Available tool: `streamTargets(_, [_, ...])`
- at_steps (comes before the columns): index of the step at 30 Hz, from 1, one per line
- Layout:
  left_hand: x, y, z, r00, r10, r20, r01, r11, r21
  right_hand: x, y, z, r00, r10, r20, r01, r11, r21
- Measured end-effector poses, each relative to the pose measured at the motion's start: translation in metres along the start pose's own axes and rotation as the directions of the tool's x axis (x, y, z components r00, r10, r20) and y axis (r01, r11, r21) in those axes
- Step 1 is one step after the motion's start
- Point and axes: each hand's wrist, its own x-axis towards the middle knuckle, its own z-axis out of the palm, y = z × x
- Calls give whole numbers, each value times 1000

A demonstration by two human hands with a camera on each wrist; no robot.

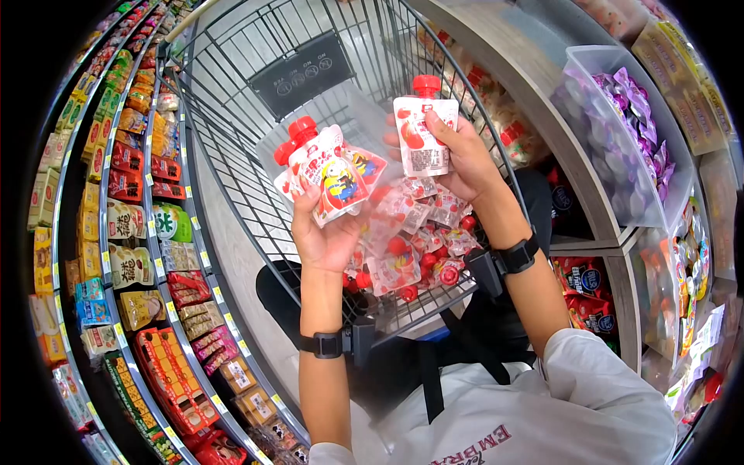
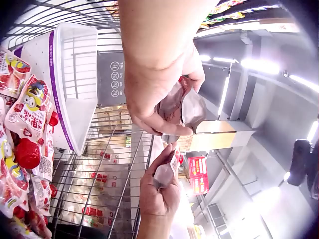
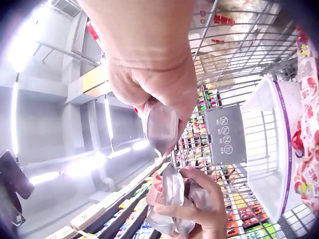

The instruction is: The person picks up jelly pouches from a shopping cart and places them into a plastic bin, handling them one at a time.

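Note:
My left hand (image 1: 329,244) grips a small bunch of jelly drink pouches (image 1: 335,182) with red screw caps and a yellow cartoon figure printed on them. My right hand (image 1: 470,159) pinches a single jelly drink pouch (image 1: 418,147), upright, its red cap on top and thumb across its front. Both hands are raised over the cart, a little apart. Below them lies a heap of similar pouches (image 1: 399,271). In the left wrist view, silvery pouch bottoms (image 2: 194,110) show under the left fingers; the right wrist view shows the single pouch's base (image 3: 162,122).
A wire shopping cart (image 1: 225,182) surrounds the heap, with a white plastic bin (image 2: 56,94) inside it. Snack shelves (image 1: 147,256) run along the left. At the right are a wooden display edge (image 1: 542,101) and a clear bin (image 1: 577,85) of purple-wrapped items.

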Motion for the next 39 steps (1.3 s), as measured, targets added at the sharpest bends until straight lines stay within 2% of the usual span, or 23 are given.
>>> streamTargets(6, [-3,-5,8,999,20,-33,-20,1000,-1,-2,0,0,1000,-23,13,22,999,30])
streamTargets(8, [-2,-5,7,999,23,-37,-24,1000,-12,-5,-5,2,1000,18,-9,-18,1000,-12])
streamTargets(9, [-2,-5,6,999,28,-42,-28,1000,-10,-6,-13,-5,997,73,29,-68,986,-152])
streamTargets(10, [-1,-4,6,1000,12,-21,-12,1000,-7,-5,-20,-22,992,76,98,-23,888,-460])
streamTargets(11, [0,-4,5,1000,0,1,0,1000,-4,-2,-25,-36,981,98,168,53,697,-715])
streamTargets(12, [1,-6,3,1000,7,0,-7,1000,-21,-8,-37,-23,981,142,135,37,545,-838])
streamTargets(13, [1,-7,1,999,4,-33,-4,1000,-10,-6,-25,-33,989,1,147,116,610,-784])
streamTargets(15, [1,-7,-1,1000,-22,-18,22,1000,19,-3,-27,-33,943,-66,328,270,727,-632])
streamTargets(17, [2,-8,-1,1000,-12,11,12,1000,-9,-1,-26,-34,934,-1,358,236,755,-612])
streamTargets(19, [3,-10,3,997,-1,71,-6,995,103,-2,-20,-16,967,-19,253,194,696,-692])
streamTargets(20, [6,-12,0,992,5,126,-25,987,158,-2,-10,-8,967,-17,256,182,747,-640])
streamTargets(21, [8,-14,0,992,6,128,-26,987,156,-1,-5,-3,963,81,258,108,760,-641])
streamTargets(23, [10,-17,2,990,19,139,-74,913,402,-7,4,10,948,217,233,-1,735,-678])
streamTargets(24, [8,-19,4,993,43,108,-83,909,408,-6,8,10,958,224,178,-21,677,-736])
streamTargets(25, [8,-19,6,993,43,106,-82,909,408,-5,8,9,958,225,178,-22,677,-735])
streamTargets(27, [5,-19,9,1000,-4,28,-5,949,314,-3,10,8,964,263,39,-143,638,-756])
streamTargets(28, [6,-17,8,999,-30,13,24,953,302,-1,14,-1,963,267,34,-169,699,-695])
streamTargets(29, [6,-17,7,999,-30,14,24,953,303,1,12,-6,964,265,35,-168,700,-694])
streamTargets(31, [5,-17,6,1000,-9,29,2,967,256,3,8,-10,965,246,-94,-257,793,-552])
streamTargets(32, [4,-17,5,1000,-14,24,8,964,267,2,9,-10,964,247,-96,-258,792,-553])
streamTargets(35, [3,-14,5,996,-65,57,52,977,205,1,14,-1,971,222,-87,-232,965,-126])
streamTargets(37, [2,-14,-1,995,-97,29,89,976,198,4,16,3,980,170,-100,-183,974,-138])
streamTargets(39, [3,-16,-4,986,-169,10,169,986,-11,3,6,-5,933,346,102,-360,897,257])
